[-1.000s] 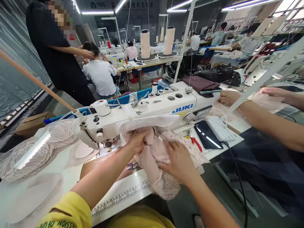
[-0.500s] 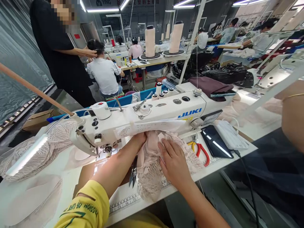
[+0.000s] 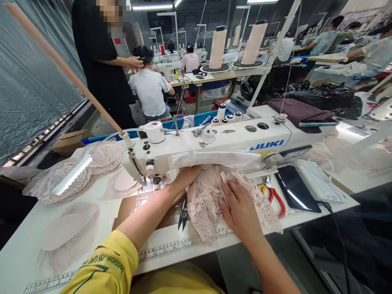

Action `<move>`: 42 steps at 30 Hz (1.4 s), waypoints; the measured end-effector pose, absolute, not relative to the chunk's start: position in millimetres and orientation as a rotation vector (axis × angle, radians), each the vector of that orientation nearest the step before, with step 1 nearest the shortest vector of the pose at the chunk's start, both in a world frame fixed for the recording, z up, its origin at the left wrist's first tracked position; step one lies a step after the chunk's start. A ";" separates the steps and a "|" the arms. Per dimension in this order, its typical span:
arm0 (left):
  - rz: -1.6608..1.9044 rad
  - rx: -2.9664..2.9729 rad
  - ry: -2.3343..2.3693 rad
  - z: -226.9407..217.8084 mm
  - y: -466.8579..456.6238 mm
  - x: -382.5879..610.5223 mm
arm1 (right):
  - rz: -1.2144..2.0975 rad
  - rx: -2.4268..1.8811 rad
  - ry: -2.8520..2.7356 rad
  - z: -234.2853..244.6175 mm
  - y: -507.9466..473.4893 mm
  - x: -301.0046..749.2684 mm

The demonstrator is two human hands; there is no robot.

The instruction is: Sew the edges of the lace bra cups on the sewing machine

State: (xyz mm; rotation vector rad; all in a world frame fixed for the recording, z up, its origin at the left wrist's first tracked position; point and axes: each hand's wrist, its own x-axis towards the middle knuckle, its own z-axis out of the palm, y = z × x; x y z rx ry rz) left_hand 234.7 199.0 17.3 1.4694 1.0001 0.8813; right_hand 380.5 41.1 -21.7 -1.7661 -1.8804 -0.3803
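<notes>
A beige lace garment piece (image 3: 203, 206) lies bunched on the sewing table, partly beneath the arm of the white sewing machine (image 3: 211, 143). My left hand (image 3: 196, 173) reaches under that arm at the garment's far edge; its fingers are hidden. On the garment's right part rests my right hand (image 3: 240, 200), with a pale fold of fabric between its thumb and fingers. Thread snips (image 3: 183, 214) lie beside the garment, by my left forearm. Red-handled pliers (image 3: 277, 202) are to the right, next to a yellow-handled tool (image 3: 262, 188). The needle area (image 3: 157, 183) is left of my hands.
Stacked lace pieces (image 3: 105, 157) and pale fabric cups (image 3: 69, 226) lie to the left under a lamp (image 3: 73, 173). A dark phone (image 3: 295, 188) and a white device (image 3: 321, 181) sit at the right. A ruler strip (image 3: 171, 248) follows the front edge. Several people work beyond.
The view has shifted, so the machine sits farther right in the picture. The garment is spread more loosely between my hands, its smooth band less visible. Both hands remain at the garment.
</notes>
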 end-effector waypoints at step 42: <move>0.798 2.652 1.602 27.2 101.7 -99.1 | -0.513 -1.392 -2.372 -23.4 64.4 271.6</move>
